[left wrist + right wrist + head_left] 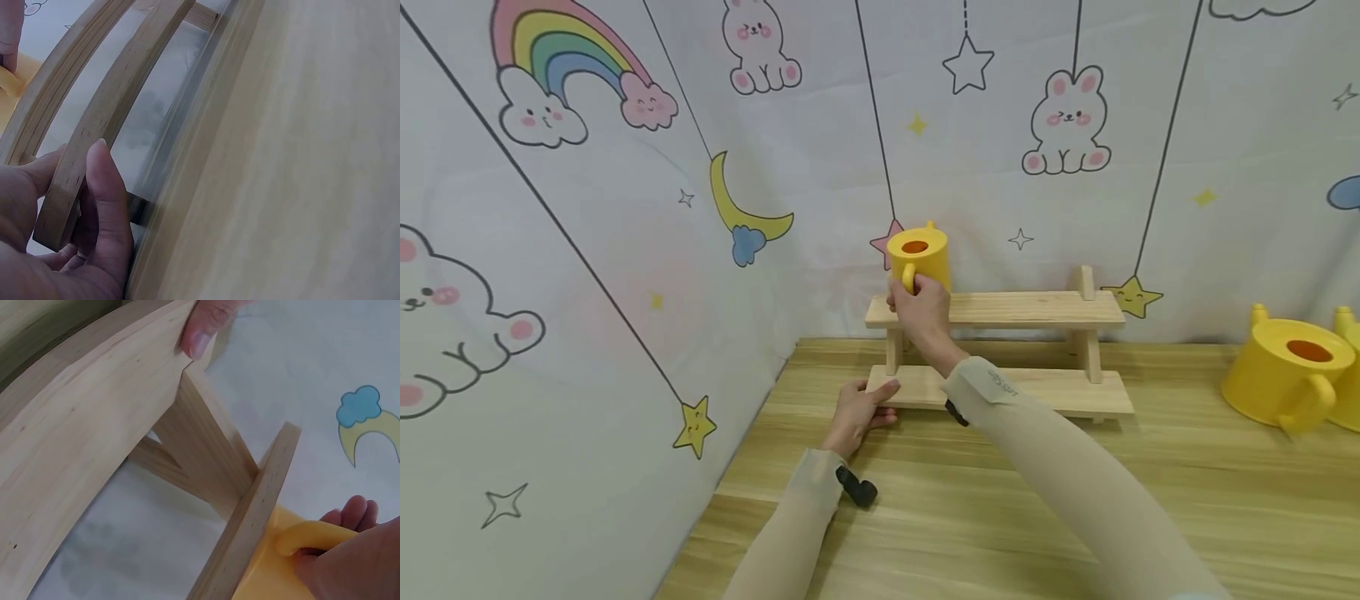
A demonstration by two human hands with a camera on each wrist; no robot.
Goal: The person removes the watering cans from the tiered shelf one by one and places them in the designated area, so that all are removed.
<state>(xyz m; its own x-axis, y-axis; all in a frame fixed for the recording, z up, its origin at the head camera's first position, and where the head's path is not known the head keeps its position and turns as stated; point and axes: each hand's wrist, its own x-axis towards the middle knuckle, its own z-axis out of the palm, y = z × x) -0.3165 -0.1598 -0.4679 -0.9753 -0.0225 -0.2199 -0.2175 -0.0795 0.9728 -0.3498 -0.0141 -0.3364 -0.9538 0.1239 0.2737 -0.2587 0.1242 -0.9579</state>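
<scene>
A yellow watering can (934, 265) is at the left end of the upper shelf of a two-tier wooden rack (1022, 308). My right hand (922, 312) grips its handle, which also shows in the right wrist view as a yellow loop (315, 535). Whether the can's base fully rests on the board is hidden by the hand. Lower down, my left hand (857, 408) holds the left end of the rack's bottom board (917, 385). In the left wrist view the fingers and thumb (107, 181) lie on either side of that board.
Two more yellow watering cans stand on the wooden table at the right; the nearer one (1270, 375) partly covers the other (1347, 408). Behind the rack hangs a white printed cloth (835, 167), which also runs along the table's left side.
</scene>
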